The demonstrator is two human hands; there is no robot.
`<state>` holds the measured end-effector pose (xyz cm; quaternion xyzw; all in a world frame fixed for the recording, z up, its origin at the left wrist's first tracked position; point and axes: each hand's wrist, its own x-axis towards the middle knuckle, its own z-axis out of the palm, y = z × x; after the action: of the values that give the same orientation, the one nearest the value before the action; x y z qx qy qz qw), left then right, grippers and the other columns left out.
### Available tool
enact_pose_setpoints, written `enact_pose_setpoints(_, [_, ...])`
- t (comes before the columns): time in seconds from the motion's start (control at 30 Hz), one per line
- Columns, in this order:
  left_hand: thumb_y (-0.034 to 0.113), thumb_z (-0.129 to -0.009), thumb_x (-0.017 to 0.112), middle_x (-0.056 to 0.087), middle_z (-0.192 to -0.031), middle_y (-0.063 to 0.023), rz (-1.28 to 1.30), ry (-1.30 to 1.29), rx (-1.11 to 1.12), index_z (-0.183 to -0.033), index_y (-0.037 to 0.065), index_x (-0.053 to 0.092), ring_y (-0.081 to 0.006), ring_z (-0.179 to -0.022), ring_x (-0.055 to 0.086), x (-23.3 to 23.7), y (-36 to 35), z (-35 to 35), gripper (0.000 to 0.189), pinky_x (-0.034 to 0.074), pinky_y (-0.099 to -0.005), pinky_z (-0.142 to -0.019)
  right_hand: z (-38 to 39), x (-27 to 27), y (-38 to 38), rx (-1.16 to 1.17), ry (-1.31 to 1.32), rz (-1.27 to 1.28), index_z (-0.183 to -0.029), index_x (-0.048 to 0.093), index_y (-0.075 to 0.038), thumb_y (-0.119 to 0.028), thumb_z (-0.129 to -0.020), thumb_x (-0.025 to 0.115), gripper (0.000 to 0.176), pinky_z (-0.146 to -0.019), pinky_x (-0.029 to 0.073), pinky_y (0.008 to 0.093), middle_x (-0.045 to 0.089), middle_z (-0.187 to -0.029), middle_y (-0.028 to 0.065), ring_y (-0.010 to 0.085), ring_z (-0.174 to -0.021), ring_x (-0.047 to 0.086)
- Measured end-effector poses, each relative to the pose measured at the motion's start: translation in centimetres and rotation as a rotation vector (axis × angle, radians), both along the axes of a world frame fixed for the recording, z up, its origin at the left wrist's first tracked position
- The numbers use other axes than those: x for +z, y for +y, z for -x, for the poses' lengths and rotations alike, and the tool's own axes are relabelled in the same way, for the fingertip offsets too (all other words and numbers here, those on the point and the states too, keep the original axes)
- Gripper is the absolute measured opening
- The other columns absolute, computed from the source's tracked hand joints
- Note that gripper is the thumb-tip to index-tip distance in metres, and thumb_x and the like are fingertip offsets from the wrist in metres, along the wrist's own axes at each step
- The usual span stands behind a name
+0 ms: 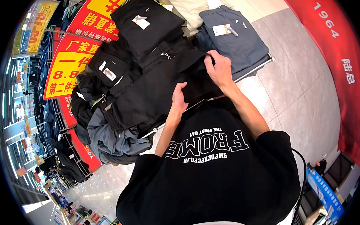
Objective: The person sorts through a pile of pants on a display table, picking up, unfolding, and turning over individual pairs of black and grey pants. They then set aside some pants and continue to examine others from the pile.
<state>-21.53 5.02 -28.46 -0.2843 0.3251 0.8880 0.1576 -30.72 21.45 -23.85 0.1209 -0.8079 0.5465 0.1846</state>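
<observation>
Black trousers (pixel 149 89) lie spread across the near side of a display rack, their waistband toward the left. My right hand (pixel 218 68) pinches the black fabric at the right end, thumb and fingers together. Against the near edge of the same trousers rests my left hand (pixel 179 97), its thumb raised; part of its fingers is hidden in or behind the cloth, so its grip is unclear. Beyond them lies a folded black pair (pixel 159 26) with a white tag. Folded dark grey-blue trousers (pixel 245 45) with a tag are just past my right hand.
Crumpled grey trousers (pixel 111 138) hang at the rack's left end. Beige trousers (pixel 181 9) lie at the far side. Red and yellow signs (pixel 70 67) line the rack's left. The rack's metal edge (pixel 253 68) runs along the near side. A red banner (pixel 328 58) stands right.
</observation>
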Motion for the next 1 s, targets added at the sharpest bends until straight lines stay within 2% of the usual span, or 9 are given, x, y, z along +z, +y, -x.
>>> enact_pose_setpoints(0.13, [0.019, -0.092, 0.046, 0.064, -0.107, -0.0114, 0.005, 0.100, -0.071, -0.105, -0.004, 0.060, -0.0213, -0.100, 0.061, -0.1, 0.7, -0.2, 0.029, 0.048, -0.0332, -0.089, -1.8, 2.6, -1.4, 0.178, -0.086, -0.096, -0.078, 0.057, 0.001, -0.012, -0.084, 0.059, 0.015, -0.051, 0.044, 0.0384, 0.055, -0.060, 0.0194, 0.0365, -0.055, 0.056])
enact_pose_setpoints(0.2, [0.017, -0.095, 0.044, 0.060, -0.112, -0.0102, 0.210, 0.288, -0.044, -0.107, -0.004, 0.058, -0.0192, -0.104, 0.057, 0.4, 1.7, -0.3, 0.028, 0.046, -0.0318, -0.091, -2.6, 2.5, -2.0, 0.236, -0.103, -0.180, -0.075, 0.053, 0.001, -0.014, -0.084, 0.059, 0.018, -0.050, 0.042, 0.0399, 0.053, -0.058, 0.0192, 0.0374, -0.055, 0.054])
enact_pose_setpoints(0.33, [0.007, -0.092, 0.048, 0.062, -0.109, -0.0090, 0.165, 0.264, 0.110, -0.111, -0.002, 0.056, -0.0187, -0.102, 0.059, 1.9, 2.9, 0.4, 0.023, 0.045, -0.0319, -0.092, -0.4, 3.8, -0.5, 0.178, -0.065, -0.103, -0.076, 0.050, 0.001, -0.013, -0.084, 0.056, 0.018, -0.055, 0.041, 0.0389, 0.051, -0.066, 0.0192, 0.0373, -0.061, 0.051])
enact_pose_setpoints(0.47, [0.009, -0.091, 0.056, 0.060, -0.111, -0.0145, 0.147, 0.146, 0.164, -0.110, -0.002, 0.048, -0.0232, -0.104, 0.059, 2.6, 1.7, 0.1, 0.024, 0.048, -0.0339, -0.091, 4.3, 4.3, 5.2, 0.037, -0.056, -0.169, -0.083, 0.054, 0.002, -0.016, -0.085, 0.055, 0.018, -0.059, 0.042, 0.0356, 0.051, -0.067, 0.0183, 0.0253, -0.058, 0.050])
enact_pose_setpoints(0.5, [0.009, -0.091, 0.056, 0.059, -0.113, -0.0165, 0.121, 0.143, 0.189, -0.113, -0.002, 0.045, -0.0251, -0.105, 0.059, 1.7, 1.1, -0.1, 0.027, 0.049, -0.0358, -0.091, 5.3, 5.0, 6.8, -0.038, -0.181, -0.211, -0.080, 0.054, 0.002, -0.017, -0.083, 0.054, 0.019, -0.061, 0.045, 0.0397, 0.056, -0.071, 0.0223, 0.0363, -0.065, 0.057])
enact_pose_setpoints(0.67, [0.020, -0.087, 0.063, 0.057, -0.117, -0.0148, 0.168, -0.025, 0.228, -0.121, -0.003, 0.044, -0.0267, -0.105, 0.058, 2.5, 0.0, -1.1, 0.045, 0.050, -0.0391, -0.089, 12.9, -6.2, 18.5, -0.373, -0.372, -0.592, -0.088, 0.062, 0.000, -0.034, -0.085, 0.059, 0.034, -0.071, 0.048, 0.0445, 0.065, -0.084, 0.0215, 0.0369, -0.083, 0.063])
enact_pose_setpoints(0.73, [0.020, -0.087, 0.063, 0.057, -0.118, -0.0143, 0.211, -0.034, 0.223, -0.121, -0.003, 0.044, -0.0264, -0.105, 0.058, 3.4, 0.3, -1.1, 0.045, 0.050, -0.0390, -0.089, 12.3, -8.1, 19.3, -0.427, -0.436, -0.527, -0.092, 0.062, 0.000, -0.040, -0.084, 0.061, 0.041, -0.074, 0.048, 0.0443, 0.066, -0.086, 0.0208, 0.0365, -0.084, 0.063])
enact_pose_setpoints(0.87, [0.020, -0.088, 0.062, 0.057, -0.119, -0.0140, 0.118, 0.017, 0.180, -0.120, -0.002, 0.045, -0.0261, -0.106, 0.058, 1.6, -0.3, -1.4, 0.043, 0.050, -0.0393, -0.088, 9.3, -9.5, 17.0, -0.261, -0.358, -0.429, -0.101, 0.062, 0.001, -0.050, -0.080, 0.065, 0.055, -0.081, 0.048, 0.0413, 0.063, -0.095, 0.0217, 0.0346, -0.090, 0.061])
enact_pose_setpoints(1.0, [0.023, -0.088, 0.064, 0.059, -0.110, -0.0131, 0.203, -0.044, 0.278, -0.117, 0.000, 0.048, -0.0240, -0.101, 0.059, 1.7, -1.5, -1.0, 0.040, 0.051, -0.0384, -0.086, 7.9, -11.5, 15.4, -0.148, -0.401, -0.520, -0.106, 0.059, -0.002, -0.045, -0.072, 0.075, 0.057, -0.086, 0.046, 0.0419, 0.056, -0.104, 0.0216, 0.0369, -0.098, 0.057])
